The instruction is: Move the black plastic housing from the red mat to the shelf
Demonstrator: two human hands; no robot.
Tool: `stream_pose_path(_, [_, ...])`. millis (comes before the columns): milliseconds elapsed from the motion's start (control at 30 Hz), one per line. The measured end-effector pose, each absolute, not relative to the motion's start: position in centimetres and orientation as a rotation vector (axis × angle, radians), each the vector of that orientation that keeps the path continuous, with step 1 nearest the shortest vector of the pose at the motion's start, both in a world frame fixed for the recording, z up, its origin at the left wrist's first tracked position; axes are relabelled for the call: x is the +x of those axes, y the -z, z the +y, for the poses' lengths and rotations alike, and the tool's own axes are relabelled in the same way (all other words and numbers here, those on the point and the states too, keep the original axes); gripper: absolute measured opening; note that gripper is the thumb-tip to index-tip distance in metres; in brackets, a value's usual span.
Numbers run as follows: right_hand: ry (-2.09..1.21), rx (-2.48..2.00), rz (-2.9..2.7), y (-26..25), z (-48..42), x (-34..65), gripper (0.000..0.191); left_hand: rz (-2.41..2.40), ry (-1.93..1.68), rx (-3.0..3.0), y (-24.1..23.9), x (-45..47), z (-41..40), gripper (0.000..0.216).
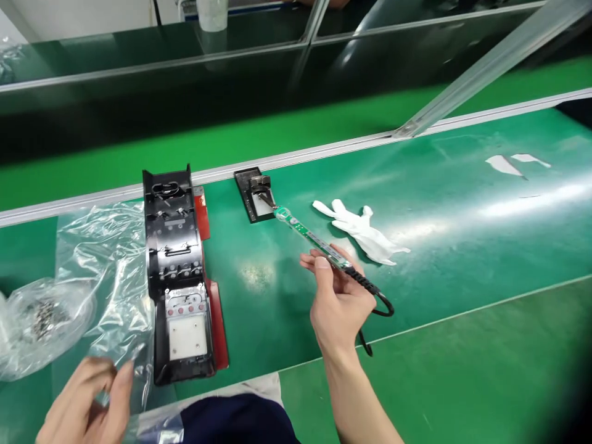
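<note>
— Bright overhead light; white glare streaks the belt (462, 203) at right and centre.
— Sharp mid-frame. Near hand (86, 401) slightly blurred, far right corner darkened, edges bowed.

I can read no text, brand, number or sign from here. The narrow green circuit strip (309, 233) in my right hand (340, 302) carries small pale markings, but they are too small and blurred to make out. The black plastic housing (178, 271) on the bench (462, 246) shows no label I can read.
</note>
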State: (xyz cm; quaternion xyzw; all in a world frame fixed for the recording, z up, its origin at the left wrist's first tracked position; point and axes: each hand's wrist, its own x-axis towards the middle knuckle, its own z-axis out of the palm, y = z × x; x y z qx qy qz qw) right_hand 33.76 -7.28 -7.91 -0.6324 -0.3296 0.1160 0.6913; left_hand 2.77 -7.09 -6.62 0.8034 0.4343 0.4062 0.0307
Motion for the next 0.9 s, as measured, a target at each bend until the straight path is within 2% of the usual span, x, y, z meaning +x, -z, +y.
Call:
stream_pose_path(67, [-0.529,-1.362,-0.633,8.9,-8.7,32.1,0.041,1.392,-1.189,2.494,6.6,3.1,-6.1,0.016])
stream_pose_path(100, [-0.616,-1.361,-0.620,9.5,-9.5,31.2,0.044,1.441,-1.128,2.437,6.8,3.2,-5.6,0.007])
stream_pose_path(133, [-0.675,-1.381,-0.637,10.0,-10.3,30.2,0.045,1.500,-1.060,2.381,7.1,3.2,-5.0,0.011])
stream_pose_path(167, [-0.707,-1.412,-0.684,10.6,-11.1,29.3,0.043,1.539,-0.949,2.337,7.4,3.2,-4.5,0.025])
stream_pose_path(267, [-0.670,-1.477,-0.944,11.7,-12.3,27.1,0.027,1.643,-0.720,2.226,8.4,3.5,-3.4,0.048])
stream_pose_path(400, [-0.307,-1.478,-1.289,10.7,-12.9,26.2,0.016,1.677,-0.548,2.193,9.1,4.8,-2.9,0.037])
stream_pose_path(500, [-0.064,-1.509,-1.453,9.1,-14.0,26.5,0.011,1.742,-0.582,2.277,9.3,5.8,-2.5,0.028])
stream_pose_path(567, [-0.132,-1.584,-1.423,8.7,-14.6,26.6,0.010,1.822,-0.636,2.339,9.4,6.2,-2.1,0.025])
stream_pose_path(733, [-0.436,-1.710,-1.255,9.7,-13.9,25.4,0.029,1.873,-0.564,2.397,9.4,6.7,-1.2,0.030])
stream_pose_path(900, [-0.516,-1.672,-1.284,10.4,-12.9,24.8,0.024,1.845,-0.589,2.336,9.4,7.0,-1.2,0.033])
